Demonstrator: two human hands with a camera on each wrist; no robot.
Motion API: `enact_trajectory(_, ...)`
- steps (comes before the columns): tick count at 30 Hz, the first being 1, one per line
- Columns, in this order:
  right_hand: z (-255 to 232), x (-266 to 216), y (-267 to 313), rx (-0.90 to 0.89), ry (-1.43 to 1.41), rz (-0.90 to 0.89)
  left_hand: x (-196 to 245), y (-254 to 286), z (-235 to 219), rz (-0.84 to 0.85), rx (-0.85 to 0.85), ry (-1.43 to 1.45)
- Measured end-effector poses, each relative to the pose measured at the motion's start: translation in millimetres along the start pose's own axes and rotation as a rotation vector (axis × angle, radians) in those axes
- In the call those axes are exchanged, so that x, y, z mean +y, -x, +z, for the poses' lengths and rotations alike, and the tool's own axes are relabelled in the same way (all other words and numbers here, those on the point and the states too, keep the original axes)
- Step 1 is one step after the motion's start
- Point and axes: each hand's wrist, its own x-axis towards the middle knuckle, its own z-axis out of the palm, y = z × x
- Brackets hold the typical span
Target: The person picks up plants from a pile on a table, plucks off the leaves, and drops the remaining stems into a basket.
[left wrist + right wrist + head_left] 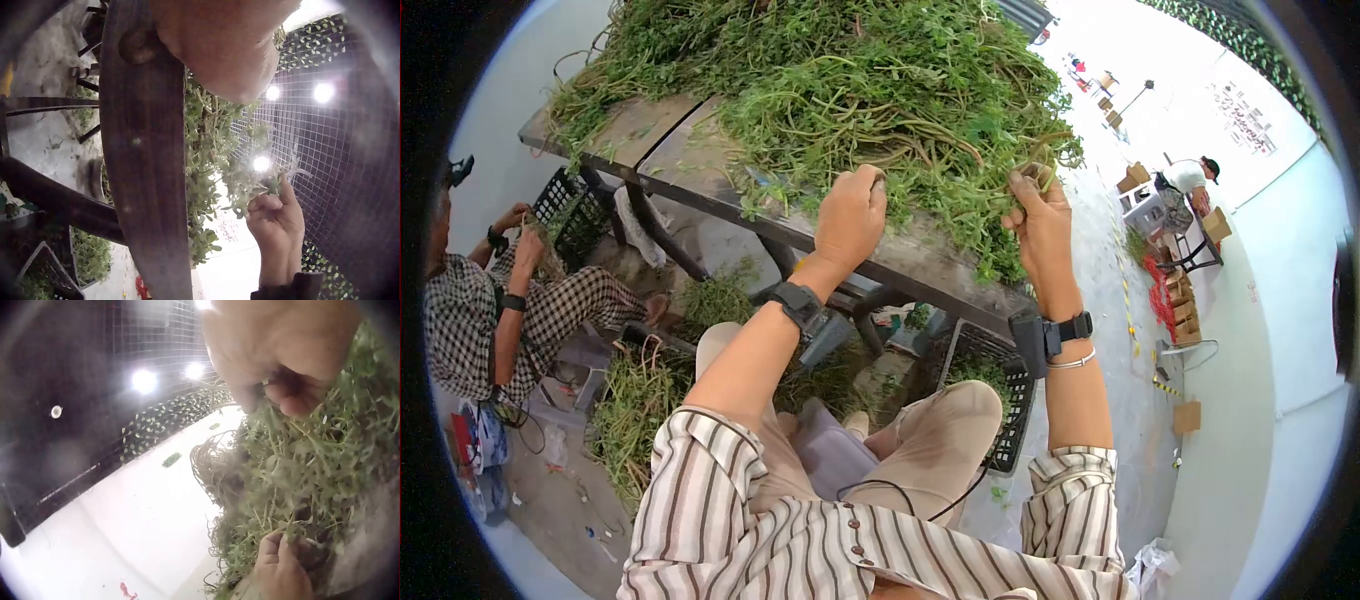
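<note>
A big heap of leafy green stems [880, 110] covers the wooden table [690, 165] in front of me. My left hand [850, 220] is at the table's near edge with fingers curled. In the right wrist view, thumb and forefinger of that left hand [281, 572] pinch a thin green stem at the heap. At the heap's right side, my right hand [1043, 225] holds leafy stems between thumb and curled fingers. The left wrist view shows that right hand [278, 228] raised, with a leafy sprig [250, 187] at its fingertips.
Beneath the table stands a black crate [1010, 415] holding greens. More cut greens [640, 410] lie at lower left. A person in checked clothes [510, 300] sits at left, and another person [1190, 185] bends near boxes at far right. My knees [960, 420] are under the table edge.
</note>
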Motion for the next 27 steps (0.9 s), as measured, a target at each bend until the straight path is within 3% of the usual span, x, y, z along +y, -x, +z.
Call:
enact_trajectory(9,1.6,-25.8,22.9,-0.05,0.131,-0.05,7.2,-4.4,-5.0,0.123,-0.024,-0.01)
enact_trajectory(12,5.4,-28.9,35.7,-0.08,0.154,-0.026,27.9,-8.1,-11.6,0.064,-0.019,0.096)
enact_trajectory(15,10.3,-32.3,48.4,-0.159,0.187,0.0,57.8,-16.5,-26.8,-0.208,-0.216,0.421)
enact_trajectory(16,12.1,-32.6,52.4,-0.16,0.183,0.007,59.6,-15.5,-25.2,-0.214,-0.218,0.416)
enact_trajectory(19,19.6,-33.4,61.5,-0.185,0.189,0.014,64.1,-13.0,-17.9,-0.367,-0.435,0.874)
enact_trajectory(23,22.0,-27.1,66.2,-0.209,0.142,0.031,63.8,1.0,-13.4,-0.493,-0.614,0.86)
enact_trajectory(27,17.8,-19.6,67.2,-0.208,0.17,0.023,73.3,14.1,-17.9,-0.5,-0.661,0.885)
